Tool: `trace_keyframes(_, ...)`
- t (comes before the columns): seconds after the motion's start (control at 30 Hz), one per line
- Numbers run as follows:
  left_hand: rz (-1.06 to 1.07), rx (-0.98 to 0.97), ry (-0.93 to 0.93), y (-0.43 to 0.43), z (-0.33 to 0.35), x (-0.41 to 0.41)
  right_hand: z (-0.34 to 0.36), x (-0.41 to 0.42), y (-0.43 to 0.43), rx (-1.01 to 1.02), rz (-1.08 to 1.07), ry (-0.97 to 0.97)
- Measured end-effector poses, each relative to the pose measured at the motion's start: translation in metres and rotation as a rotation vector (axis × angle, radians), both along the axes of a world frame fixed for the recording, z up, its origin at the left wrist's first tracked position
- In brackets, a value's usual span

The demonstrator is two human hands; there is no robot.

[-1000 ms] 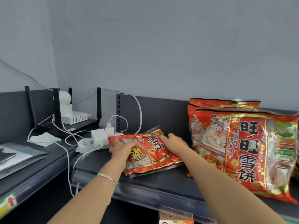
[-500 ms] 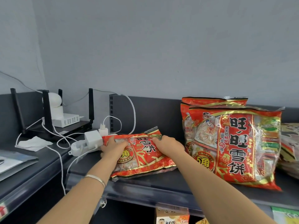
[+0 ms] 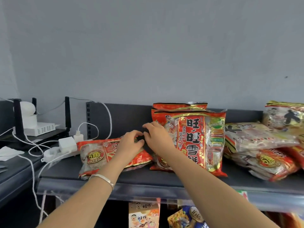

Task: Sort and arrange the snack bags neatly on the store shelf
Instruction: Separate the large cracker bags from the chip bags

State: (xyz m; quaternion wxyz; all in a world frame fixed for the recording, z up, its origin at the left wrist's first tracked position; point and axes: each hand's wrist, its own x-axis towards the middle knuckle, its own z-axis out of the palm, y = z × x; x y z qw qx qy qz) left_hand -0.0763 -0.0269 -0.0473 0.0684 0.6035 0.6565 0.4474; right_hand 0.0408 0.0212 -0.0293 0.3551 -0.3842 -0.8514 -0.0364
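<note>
Where it's at: the flat bag (image 3: 105, 155) lies face up at the left end of the shelf (image 3: 148, 186). Its left end is just beside a white power strip (image 3: 59, 152), and its right end is right up against the upright bag (image 3: 194, 139).
How it'll handle: my guess is light and puffy, with crinkly, slippery film. The crackers inside look brittle, so I wouldn't squeeze the middle.
Where to grab: the flat end seals or the side edges look best, since they give stiff film to pinch without crushing anything.
Left hand (image 3: 131, 143): its fingers are curled over the far right corner of the flat bag, pinching the edge.
Right hand (image 3: 158, 137): it's close beside the left one, with bent fingers gripping the same dark end seal. Neither hand is spread open.
Neighbours: a second bag stands behind the upright bag, and there's a messy stack (image 3: 256, 145) further right.
Next, probably: stand the flat bag up next to the upright bag — two hands make sense for that.
Watch out: those cables on the left could snag.
</note>
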Motion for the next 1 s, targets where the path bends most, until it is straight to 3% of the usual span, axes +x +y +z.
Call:
trace_keyframes(0.2,-0.154,0.074,0.016,0.003,0.002,0.096,0.002,0.102,-0.004,0.129,-0.084,0.097)
trace_keyframes(0.37,-0.177,0.133,0.114,0.009,-0.007,0.165,-0.015,0.179,-0.003,0.082,-0.283,0.192)
trace_keyframes(0.47,-0.155,0.152,0.195,0.01,-0.019,0.194,-0.033,0.21,-0.001,-0.056,-0.351,0.262)
trace_keyframes(0.6,-0.042,0.126,0.403,0.008,-0.033,0.213,-0.046,0.221,0.001,-0.49,-0.091,0.518)
trace_keyframes(0.67,0.002,0.016,0.491,0.01,-0.036,0.213,-0.046,0.214,0.002,-0.612,-0.024,0.457)
trace_keyframes(0.8,0.052,-0.217,0.5,0.016,-0.036,0.204,-0.043,0.203,0.008,-0.665,-0.001,0.331)
trace_keyframes(0.93,0.186,-0.055,0.481,0.021,-0.03,0.208,-0.035,0.215,0.019,-0.675,0.015,0.231)
trace_keyframes(1.0,0.141,0.064,0.421,0.028,-0.023,0.219,-0.029,0.23,0.023,-0.56,0.01,0.2)
